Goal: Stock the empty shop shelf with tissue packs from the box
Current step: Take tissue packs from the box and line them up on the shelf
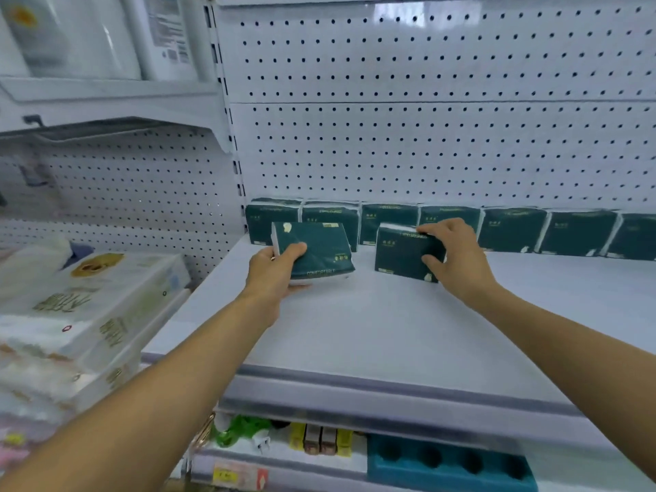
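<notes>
You have a dark green tissue pack in each hand, both out over the white shelf point(372, 324) and well apart from one another. Your left hand point(273, 268) is clamped on the left pack point(316, 248), thumb across its face and fingers beneath, and that pack is tilted with its near edge lifted off the shelf. Your right hand point(458, 257) pinches the right pack point(401, 253) at its right end, fingers over the top and thumb on the front; this one stands upright on the shelf, just in front of the back row point(511, 229).

That back row runs along the rear edge against the pegboard panel point(426, 136), so the step in hand looks like starting a second row in front of it.

- Slide the right pack straight back until it touches the row, keeping its face square to the front edge.
- Turn the left pack upright before you set it down, so it does not land on a corner and topple.
- Seat it near the shelf's left edge, in front of the first back pack, to leave no gap.
- Let go only once each pack stands by itself; they are soft and may lean.

The box is not in view.
</notes>
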Available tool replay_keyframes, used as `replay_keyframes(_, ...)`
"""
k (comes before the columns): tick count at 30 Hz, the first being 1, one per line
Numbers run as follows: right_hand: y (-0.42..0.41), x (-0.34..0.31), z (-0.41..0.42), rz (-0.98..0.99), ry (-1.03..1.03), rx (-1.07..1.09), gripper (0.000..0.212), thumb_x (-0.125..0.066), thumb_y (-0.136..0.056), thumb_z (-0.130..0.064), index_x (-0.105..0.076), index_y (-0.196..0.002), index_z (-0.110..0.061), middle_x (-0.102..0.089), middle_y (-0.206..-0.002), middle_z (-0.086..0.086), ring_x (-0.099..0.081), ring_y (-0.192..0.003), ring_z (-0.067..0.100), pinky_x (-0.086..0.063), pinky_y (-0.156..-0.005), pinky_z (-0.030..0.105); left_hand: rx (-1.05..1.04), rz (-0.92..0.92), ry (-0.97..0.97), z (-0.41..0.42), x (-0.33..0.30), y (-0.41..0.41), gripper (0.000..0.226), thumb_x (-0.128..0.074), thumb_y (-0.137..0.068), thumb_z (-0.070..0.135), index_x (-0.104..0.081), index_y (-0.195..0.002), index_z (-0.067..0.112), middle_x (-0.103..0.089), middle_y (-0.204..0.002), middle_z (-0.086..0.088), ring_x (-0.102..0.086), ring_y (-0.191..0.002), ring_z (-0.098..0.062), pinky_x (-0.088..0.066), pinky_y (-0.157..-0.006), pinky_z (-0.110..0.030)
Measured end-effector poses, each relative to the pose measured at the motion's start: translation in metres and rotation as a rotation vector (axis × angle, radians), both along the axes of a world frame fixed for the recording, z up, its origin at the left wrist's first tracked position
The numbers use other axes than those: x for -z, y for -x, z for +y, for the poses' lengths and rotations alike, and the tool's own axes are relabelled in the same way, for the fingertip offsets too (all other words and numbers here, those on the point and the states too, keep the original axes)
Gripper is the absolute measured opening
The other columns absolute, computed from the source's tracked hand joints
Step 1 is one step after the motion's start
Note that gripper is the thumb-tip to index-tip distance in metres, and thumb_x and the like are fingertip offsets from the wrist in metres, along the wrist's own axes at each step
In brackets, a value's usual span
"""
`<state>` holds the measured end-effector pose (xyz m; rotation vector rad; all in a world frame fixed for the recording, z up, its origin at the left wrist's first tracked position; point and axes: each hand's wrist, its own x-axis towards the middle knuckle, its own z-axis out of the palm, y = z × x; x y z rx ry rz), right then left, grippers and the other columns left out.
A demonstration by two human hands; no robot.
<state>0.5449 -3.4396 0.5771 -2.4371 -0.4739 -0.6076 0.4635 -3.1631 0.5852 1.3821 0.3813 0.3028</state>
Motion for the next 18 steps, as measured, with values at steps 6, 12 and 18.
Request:
replay_keyframes(6,-0.043,-0.002,0.015,-0.002,0.031,-0.007,0.05,-0.065,-0.087,-0.007,-0.052,-0.133,-0.025,-0.044,-0.129,0.002,-0.038,-0.123,0.02,-0.046,-0.086,0.033,-0.004,0.022,-0.005,-0.01,0.001,-0.027,0.02,-0.07,-0.089,0.025,-0.062,-0.105,0.015,-0.071,-0.109,-0.007,-0.07,-0.097,-0.021,-0.06,-0.075,-0.037)
replay_keyframes(12,-0.071,-0.001,0.026,-0.132,0.179,0.013,0.047,-0.065,-0.085,-0.012,-0.055,-0.13,-0.02,-0.048,-0.125,0.005,-0.039,-0.119,0.026,-0.049,-0.082,0.042,-0.006,0.05,0.019,-0.014,0.004,-0.036,0.017,-0.068,-0.09,0.025,-0.062,-0.104,0.016,-0.071,-0.107,-0.005,-0.07,-0.096,-0.02,-0.061,-0.074,-0.035)
replay_keyframes(18,-0.083,0.002,0.028,-0.197,0.284,0.06,0.049,-0.067,-0.081,-0.018,-0.057,-0.129,-0.014,-0.048,-0.129,0.011,-0.038,-0.121,0.032,-0.037,-0.093,0.043,0.098,0.085,0.037,-0.015,0.002,-0.035,0.028,-0.068,-0.091,0.025,-0.063,-0.116,0.013,-0.072,-0.11,-0.005,-0.071,-0.096,-0.019,-0.061,-0.073,-0.035)
